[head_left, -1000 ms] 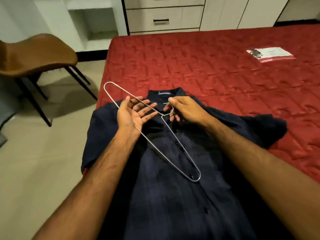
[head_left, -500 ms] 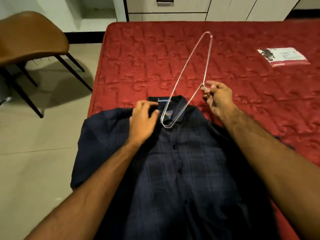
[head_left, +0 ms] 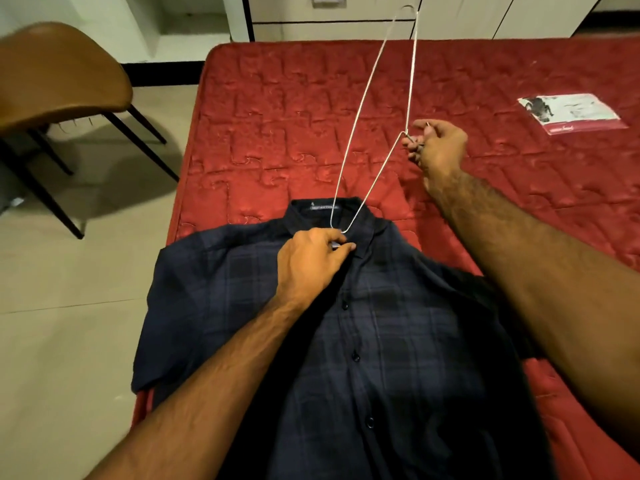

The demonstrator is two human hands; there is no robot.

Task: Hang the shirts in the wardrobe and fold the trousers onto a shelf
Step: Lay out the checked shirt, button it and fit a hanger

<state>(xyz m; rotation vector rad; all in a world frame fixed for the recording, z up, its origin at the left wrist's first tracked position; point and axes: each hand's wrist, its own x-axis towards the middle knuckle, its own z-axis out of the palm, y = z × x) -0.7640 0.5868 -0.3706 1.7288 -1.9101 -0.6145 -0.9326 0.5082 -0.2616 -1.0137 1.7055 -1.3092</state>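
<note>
Holding the thin wire hanger (head_left: 375,109) by its hook, the right hand (head_left: 438,147) has swung it up and away, so it now stands tall over the bed (head_left: 277,133), with one end high at the far side and the other end poking down at the collar of the dark blue checked shirt (head_left: 381,323). A second ago the hanger lay flat across the shirt with both hands on it. The right grip is pinching the hook between the fingers and thumb. The left hand (head_left: 313,261) has come down onto the shirt front, just under the collar, and its grip is pressed together on the cloth there, right where the low end of the hanger touches. My guess is that the left hand is opening the neck so the hanger can slide inside, so the hanging has only just begun. The shirt lies flat on its back at the near end of the bed, buttoned up, with its left sleeve hanging over the edge. No trousers show here. The bed has a red quilted cover. A flat packet (head_left: 571,112) with a red strip lies far to the right on it. A brown chair (head_left: 59,77) with thin black legs stands on the pale floor (head_left: 69,306) at the left. White drawers (head_left: 332,15) and cupboard doors stand beyond the far end of the bed.
</note>
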